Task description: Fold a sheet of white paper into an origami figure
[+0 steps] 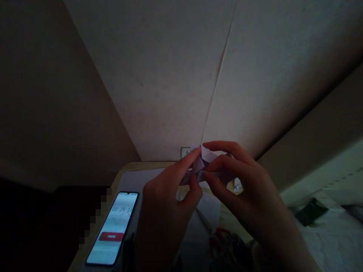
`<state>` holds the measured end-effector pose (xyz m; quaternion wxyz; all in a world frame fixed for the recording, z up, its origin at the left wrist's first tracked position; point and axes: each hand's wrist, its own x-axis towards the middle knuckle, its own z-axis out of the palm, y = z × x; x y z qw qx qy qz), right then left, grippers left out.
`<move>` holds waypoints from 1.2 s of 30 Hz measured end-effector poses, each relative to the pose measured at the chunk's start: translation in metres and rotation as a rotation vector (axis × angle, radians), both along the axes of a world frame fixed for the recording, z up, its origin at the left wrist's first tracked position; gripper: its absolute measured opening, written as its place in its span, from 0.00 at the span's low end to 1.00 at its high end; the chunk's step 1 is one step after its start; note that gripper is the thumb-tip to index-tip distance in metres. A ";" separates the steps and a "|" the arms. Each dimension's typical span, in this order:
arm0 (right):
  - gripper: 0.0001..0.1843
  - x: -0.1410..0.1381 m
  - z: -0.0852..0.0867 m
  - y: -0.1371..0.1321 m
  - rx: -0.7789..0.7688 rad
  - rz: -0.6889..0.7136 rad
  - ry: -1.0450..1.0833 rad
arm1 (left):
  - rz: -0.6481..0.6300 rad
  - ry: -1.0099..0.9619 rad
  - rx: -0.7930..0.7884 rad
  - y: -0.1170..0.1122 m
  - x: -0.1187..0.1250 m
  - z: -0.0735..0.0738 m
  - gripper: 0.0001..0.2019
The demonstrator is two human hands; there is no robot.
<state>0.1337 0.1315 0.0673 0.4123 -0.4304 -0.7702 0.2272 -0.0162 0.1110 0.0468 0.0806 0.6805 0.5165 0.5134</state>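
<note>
A folded white paper piece point(208, 155), with several creased flaps and points, is held up between both hands above the small table. My left hand point(167, 192) pinches its left side, with the index finger on top and the thumb below. From the right, my right hand point(241, 173) grips the same paper with its fingertips, index finger at the upper edge and thumb low near the middle. Fingers cover part of the folds, so the full shape is hidden. The room is dim.
A lit phone point(112, 228) showing a timer lies on the wooden table point(136, 166) at left. Scissors with red handles point(217, 236) rest on white paper point(138, 177) below the hands. A small paper piece point(237, 184) lies at right. A wall socket point(185, 152) is behind.
</note>
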 end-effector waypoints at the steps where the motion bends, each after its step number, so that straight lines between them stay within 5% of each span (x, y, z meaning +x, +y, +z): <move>1: 0.07 -0.001 0.000 0.000 0.008 -0.009 -0.009 | -0.005 0.000 -0.009 0.000 0.000 0.001 0.21; 11: 0.07 -0.006 0.000 -0.001 -0.005 -0.045 0.011 | -0.073 -0.186 -0.087 -0.004 -0.005 0.001 0.18; 18: 0.06 -0.009 -0.001 -0.004 0.088 -0.086 -0.003 | -0.048 -0.425 -0.189 -0.005 -0.005 0.007 0.26; 28: 0.06 -0.006 0.002 -0.006 0.177 -0.062 -0.079 | -0.039 -0.579 -0.225 -0.004 -0.004 0.010 0.21; 36: 0.09 -0.007 0.004 -0.012 0.183 -0.172 -0.045 | -0.159 -0.633 -0.266 -0.002 -0.006 0.010 0.12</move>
